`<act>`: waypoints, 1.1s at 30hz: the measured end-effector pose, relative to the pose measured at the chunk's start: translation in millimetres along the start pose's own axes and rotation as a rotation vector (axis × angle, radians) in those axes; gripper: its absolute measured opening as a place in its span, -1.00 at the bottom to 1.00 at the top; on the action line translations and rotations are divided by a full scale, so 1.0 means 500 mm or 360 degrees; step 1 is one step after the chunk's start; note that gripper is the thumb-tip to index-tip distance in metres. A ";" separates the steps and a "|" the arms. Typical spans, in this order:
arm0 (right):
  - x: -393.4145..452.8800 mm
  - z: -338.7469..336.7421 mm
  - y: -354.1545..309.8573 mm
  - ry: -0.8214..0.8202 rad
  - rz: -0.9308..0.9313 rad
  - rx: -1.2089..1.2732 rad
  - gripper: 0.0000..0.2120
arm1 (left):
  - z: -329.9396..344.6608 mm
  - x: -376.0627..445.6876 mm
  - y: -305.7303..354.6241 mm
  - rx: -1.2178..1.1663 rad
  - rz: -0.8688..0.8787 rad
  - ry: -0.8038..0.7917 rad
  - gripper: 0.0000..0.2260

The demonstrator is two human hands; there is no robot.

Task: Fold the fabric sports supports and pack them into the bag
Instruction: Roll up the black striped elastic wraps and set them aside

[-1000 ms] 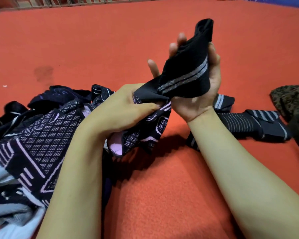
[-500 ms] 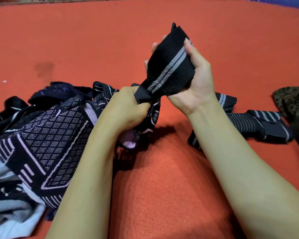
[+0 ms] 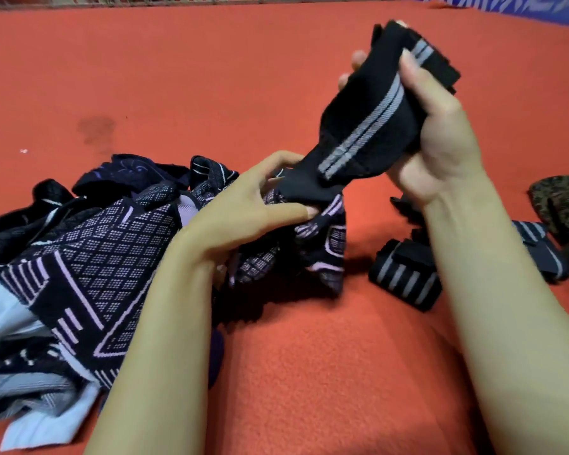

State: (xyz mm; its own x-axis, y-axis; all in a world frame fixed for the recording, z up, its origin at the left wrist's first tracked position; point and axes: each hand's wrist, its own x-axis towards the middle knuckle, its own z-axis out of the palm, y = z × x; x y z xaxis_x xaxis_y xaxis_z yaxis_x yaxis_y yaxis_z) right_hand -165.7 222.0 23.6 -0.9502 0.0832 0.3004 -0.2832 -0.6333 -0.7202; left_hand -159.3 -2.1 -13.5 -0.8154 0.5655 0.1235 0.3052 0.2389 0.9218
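Observation:
A black fabric support with two grey stripes point(image 3: 372, 126) is held up above the orange floor. My right hand point(image 3: 437, 139) grips its upper part, thumb across the front and fingers behind. My left hand point(image 3: 253, 205) pinches its lower end, right over a dark purple patterned support point(image 3: 322, 247) that hangs below the hand. A pile of purple and white patterned supports point(image 3: 89, 257) lies under my left forearm. More black striped supports point(image 3: 404, 277) lie on the floor behind my right forearm.
Orange carpet point(image 3: 309, 372) covers the floor all round. A dark camouflage-patterned fabric thing point(image 3: 562, 198) sits at the right edge. A rail and a blue banner run along the far edge.
My right hand has risen and moved right with the black support, stretching it out. My left hand's fist has loosened into a pinch on the lower end.

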 end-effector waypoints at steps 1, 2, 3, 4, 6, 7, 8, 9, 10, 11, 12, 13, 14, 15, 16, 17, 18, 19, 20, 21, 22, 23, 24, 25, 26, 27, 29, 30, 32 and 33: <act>0.007 -0.024 -0.005 0.0087 -0.0117 -0.0196 -0.61 | -0.004 -0.006 0.004 -0.0042 0.0032 -0.0113 -0.68; 0.010 -0.046 -0.008 0.0174 -0.0262 -0.0466 -0.58 | -0.006 -0.010 0.008 -0.0075 0.0064 -0.0196 -0.67; 0.008 -0.063 -0.014 0.0251 -0.0422 -0.0817 -0.60 | -0.009 -0.011 0.010 -0.0093 0.0097 -0.0235 -0.67; 0.006 -0.076 -0.021 0.0318 -0.0573 -0.1199 -0.63 | -0.010 -0.012 0.012 -0.0098 0.0141 -0.0245 -0.65; 0.001 -0.090 -0.033 0.0375 -0.0779 -0.1790 -0.67 | -0.009 -0.014 0.015 -0.0098 0.0204 -0.0242 -0.60; 0.000 -0.091 -0.035 0.0339 -0.0850 -0.1964 -0.69 | -0.008 -0.014 0.018 -0.0118 0.0213 -0.0230 -0.59; -0.001 -0.086 -0.034 0.0264 -0.0904 -0.2081 -0.70 | -0.007 -0.013 0.020 -0.0150 0.0210 -0.0203 -0.61; -0.004 -0.077 -0.030 0.0170 -0.0926 -0.2166 -0.70 | -0.006 -0.013 0.021 -0.0185 0.0196 -0.0160 -0.64; -0.007 -0.068 -0.025 0.0068 -0.0925 -0.2229 -0.67 | -0.006 -0.012 0.022 -0.0193 0.0183 -0.0102 -0.69; -0.012 -0.057 -0.022 -0.0046 -0.0914 -0.2284 -0.62 | -0.008 -0.010 0.022 -0.0160 0.0172 -0.0035 -0.74; -0.016 -0.046 -0.021 -0.0157 -0.0890 -0.2329 -0.58 | -0.009 -0.007 0.023 -0.0099 0.0159 0.0023 -0.79; -0.023 -0.033 -0.023 -0.0254 -0.0850 -0.2370 -0.56 | -0.011 -0.005 0.022 -0.0034 0.0130 0.0067 -0.82; -0.029 -0.020 -0.027 -0.0336 -0.0809 -0.2400 -0.55 | -0.012 -0.004 0.021 0.0005 0.0091 0.0102 -0.85; -0.035 -0.006 -0.033 -0.0413 -0.0769 -0.2418 -0.55 | -0.012 -0.002 0.021 0.0030 0.0048 0.0135 -0.86; -0.039 0.006 -0.037 -0.0494 -0.0737 -0.2418 -0.54 | -0.010 0.000 0.021 0.0053 0.0010 0.0169 -0.86; -0.043 0.019 -0.038 -0.0574 -0.0691 -0.2427 -0.52 | -0.009 0.002 0.020 0.0086 -0.0012 0.0204 -0.86; -0.047 0.030 -0.036 -0.0649 -0.0635 -0.2453 -0.51 | -0.008 0.004 0.019 0.0115 -0.0018 0.0235 -0.86; -0.050 0.039 -0.029 -0.0711 -0.0579 -0.2490 -0.53 | -0.006 0.005 0.019 0.0133 -0.0015 0.0262 -0.85; -0.052 0.045 -0.020 -0.0742 -0.0533 -0.2527 -0.59 | -0.003 0.006 0.020 0.0142 -0.0006 0.0288 -0.84; -0.052 0.048 -0.010 -0.0745 -0.0504 -0.2555 -0.67 | -0.002 0.007 0.020 0.0153 0.0004 0.0313 -0.84; -0.051 0.049 -0.001 -0.0722 -0.0489 -0.2564 -0.76 | 0.000 0.007 0.020 0.0162 0.0010 0.0332 -0.84; -0.049 0.047 0.006 -0.0684 -0.0475 -0.2556 -0.85 | 0.001 0.007 0.020 0.0169 0.0011 0.0344 -0.86; -0.046 0.045 0.008 -0.0635 -0.0460 -0.2545 -0.91 | 0.003 0.007 0.021 0.0165 0.0012 0.0351 -0.87; -0.043 0.041 0.007 -0.0590 -0.0443 -0.2546 -0.95 | 0.003 0.007 0.023 0.0162 0.0016 0.0359 -0.87; -0.040 0.037 0.004 -0.0554 -0.0430 -0.2562 -0.93 | 0.003 0.007 0.024 0.0171 0.0029 0.0374 -0.86; -0.039 0.032 -0.002 -0.0539 -0.0411 -0.2583 -0.88 | 0.004 0.008 0.026 0.0200 0.0046 0.0391 -0.86; -0.041 0.023 -0.014 -0.0558 -0.0332 -0.2604 -0.81 | 0.006 0.008 0.029 0.0253 0.0058 0.0410 -0.84; -0.042 0.020 -0.018 -0.0580 -0.0288 -0.2606 -0.78 | 0.006 0.008 0.029 0.0262 0.0052 0.0410 -0.83; -0.041 0.014 -0.020 -0.0610 -0.0245 -0.2595 -0.77 | 0.005 0.007 0.027 0.0287 0.0042 0.0406 -0.80; -0.040 0.011 -0.020 -0.0613 -0.0246 -0.2585 -0.78 | 0.004 0.007 0.026 0.0308 0.0050 0.0400 -0.81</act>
State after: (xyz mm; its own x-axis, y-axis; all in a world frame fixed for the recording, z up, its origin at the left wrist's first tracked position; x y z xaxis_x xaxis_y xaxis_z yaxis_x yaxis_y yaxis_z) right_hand -143.4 222.3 28.2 -0.8867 -0.2722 0.3736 -0.4304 0.7812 -0.4523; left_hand -157.3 4.4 -1.6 -0.8927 0.3679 0.2602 0.4006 0.3837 0.8320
